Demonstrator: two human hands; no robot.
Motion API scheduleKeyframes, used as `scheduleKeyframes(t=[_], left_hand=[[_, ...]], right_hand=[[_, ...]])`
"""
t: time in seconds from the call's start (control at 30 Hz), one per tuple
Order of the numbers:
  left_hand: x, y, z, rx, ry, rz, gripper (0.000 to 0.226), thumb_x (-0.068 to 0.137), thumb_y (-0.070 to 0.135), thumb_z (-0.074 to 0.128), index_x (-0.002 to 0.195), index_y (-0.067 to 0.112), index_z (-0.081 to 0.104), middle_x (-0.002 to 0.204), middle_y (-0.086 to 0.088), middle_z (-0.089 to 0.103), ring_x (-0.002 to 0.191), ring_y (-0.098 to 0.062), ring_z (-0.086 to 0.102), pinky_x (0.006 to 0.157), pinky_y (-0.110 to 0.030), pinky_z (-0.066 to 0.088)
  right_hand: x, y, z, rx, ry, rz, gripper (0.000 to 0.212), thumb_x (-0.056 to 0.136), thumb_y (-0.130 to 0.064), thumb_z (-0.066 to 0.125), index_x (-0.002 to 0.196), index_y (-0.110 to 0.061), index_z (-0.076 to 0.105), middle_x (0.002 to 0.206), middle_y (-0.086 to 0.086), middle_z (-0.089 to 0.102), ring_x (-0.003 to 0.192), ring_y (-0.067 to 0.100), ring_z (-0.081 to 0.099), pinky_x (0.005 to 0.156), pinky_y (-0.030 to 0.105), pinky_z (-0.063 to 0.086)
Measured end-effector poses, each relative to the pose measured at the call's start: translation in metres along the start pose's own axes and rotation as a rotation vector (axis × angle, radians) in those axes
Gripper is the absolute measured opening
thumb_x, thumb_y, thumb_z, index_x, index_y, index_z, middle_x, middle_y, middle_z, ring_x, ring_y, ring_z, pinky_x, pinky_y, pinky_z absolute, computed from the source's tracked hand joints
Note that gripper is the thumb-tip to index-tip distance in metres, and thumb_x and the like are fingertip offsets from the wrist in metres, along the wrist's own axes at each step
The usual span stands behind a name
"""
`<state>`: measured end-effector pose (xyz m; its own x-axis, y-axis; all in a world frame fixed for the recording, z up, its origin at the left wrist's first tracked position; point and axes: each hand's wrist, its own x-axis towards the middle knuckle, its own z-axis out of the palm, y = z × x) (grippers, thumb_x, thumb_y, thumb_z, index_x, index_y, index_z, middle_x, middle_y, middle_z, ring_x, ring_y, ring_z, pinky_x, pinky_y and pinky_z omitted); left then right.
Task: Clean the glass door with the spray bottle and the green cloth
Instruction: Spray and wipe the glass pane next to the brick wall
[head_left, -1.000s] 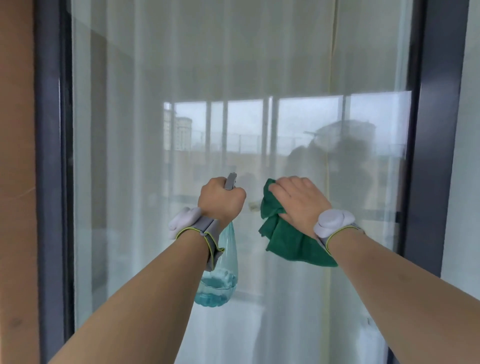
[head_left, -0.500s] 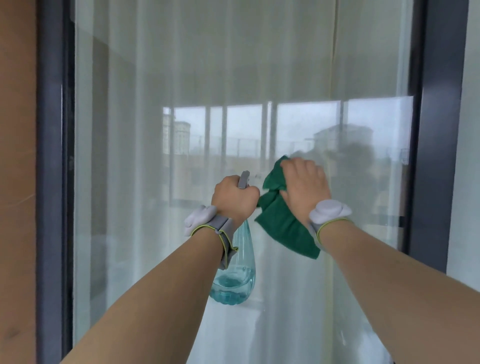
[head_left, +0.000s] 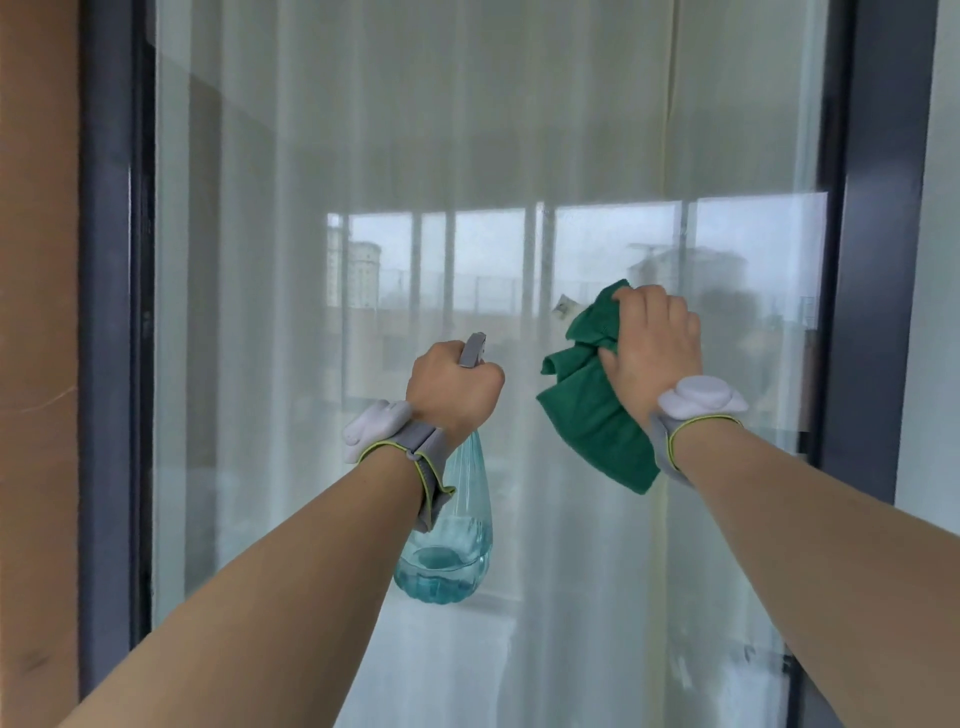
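Note:
The glass door (head_left: 395, 166) fills the view, with a white curtain behind it and reflections of buildings in it. My right hand (head_left: 652, 351) presses a bunched green cloth (head_left: 592, 415) against the pane, right of centre at mid height. My left hand (head_left: 452, 389) grips the neck of a clear spray bottle (head_left: 452, 551) with blue liquid at its bottom. The bottle hangs below the fist, its grey nozzle sticking up above the fingers. Both wrists wear grey bands with white modules.
Dark frame posts stand at the left (head_left: 109, 364) and right (head_left: 872, 260) of the pane. A brown wall (head_left: 36, 312) lies beyond the left post and a pale wall (head_left: 935, 260) beyond the right one.
My right hand has slid the green cloth up and to the right across the glass. My left hand with the bottle has also risen slightly.

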<state>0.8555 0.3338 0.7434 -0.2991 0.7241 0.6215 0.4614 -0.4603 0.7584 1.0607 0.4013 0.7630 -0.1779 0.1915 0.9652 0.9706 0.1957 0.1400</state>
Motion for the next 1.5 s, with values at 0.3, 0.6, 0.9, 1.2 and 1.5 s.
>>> scheduleKeyframes(t=[0.3, 0.6, 0.9, 1.2, 1.5], left_hand=[[-0.015, 0.013, 0.036, -0.003, -0.078, -0.036, 0.026, 0.085, 0.006, 0.051, 0.069, 0.014, 0.033, 0.068, -0.001, 0.037, 0.062, -0.022, 0.028, 0.057, -0.030, 0.026], [-0.040, 0.050, 0.092, -0.054, -0.259, -0.031, 0.037, 0.085, 0.005, 0.051, 0.062, 0.017, 0.025, 0.064, -0.001, 0.031, 0.061, -0.024, 0.024, 0.056, -0.029, 0.021], [-0.068, 0.072, 0.141, -0.031, -0.360, -0.037, 0.033, 0.081, 0.006, 0.052, 0.061, 0.016, 0.028, 0.064, -0.002, 0.034, 0.062, -0.024, 0.024, 0.056, -0.029, 0.021], [-0.073, 0.064, 0.136, 0.044, -0.293, 0.012, 0.030, 0.081, 0.005, 0.052, 0.063, 0.015, 0.030, 0.063, 0.000, 0.034, 0.059, -0.023, 0.026, 0.055, -0.030, 0.023], [-0.056, 0.061, 0.100, -0.018, -0.163, 0.013, 0.015, 0.057, 0.022, 0.040, 0.061, 0.019, 0.026, 0.061, 0.002, 0.030, 0.060, -0.024, 0.025, 0.056, -0.028, 0.022]], right_hand=[[-0.096, -0.014, 0.009, 0.203, -0.358, -0.448, 0.060, 0.065, -0.030, 0.075, 0.118, -0.014, 0.053, 0.108, 0.004, 0.055, 0.092, 0.026, 0.051, 0.079, 0.038, 0.045], [-0.136, 0.045, -0.011, 0.159, -0.323, -0.397, 0.063, 0.060, -0.032, 0.077, 0.117, -0.017, 0.052, 0.105, 0.000, 0.054, 0.089, 0.021, 0.051, 0.075, 0.033, 0.046], [-0.157, 0.090, -0.023, 0.103, -0.346, -0.416, 0.070, 0.056, -0.038, 0.079, 0.116, -0.019, 0.049, 0.104, -0.002, 0.053, 0.087, 0.019, 0.051, 0.074, 0.031, 0.047], [-0.148, 0.074, -0.006, 0.119, -0.231, -0.579, 0.078, 0.048, -0.036, 0.087, 0.111, -0.013, 0.045, 0.103, 0.002, 0.048, 0.085, 0.023, 0.045, 0.074, 0.031, 0.032], [-0.046, 0.097, -0.017, 0.035, 0.004, -0.315, 0.064, 0.065, -0.018, 0.082, 0.119, -0.006, 0.050, 0.108, 0.015, 0.057, 0.088, 0.034, 0.053, 0.078, 0.042, 0.039]])
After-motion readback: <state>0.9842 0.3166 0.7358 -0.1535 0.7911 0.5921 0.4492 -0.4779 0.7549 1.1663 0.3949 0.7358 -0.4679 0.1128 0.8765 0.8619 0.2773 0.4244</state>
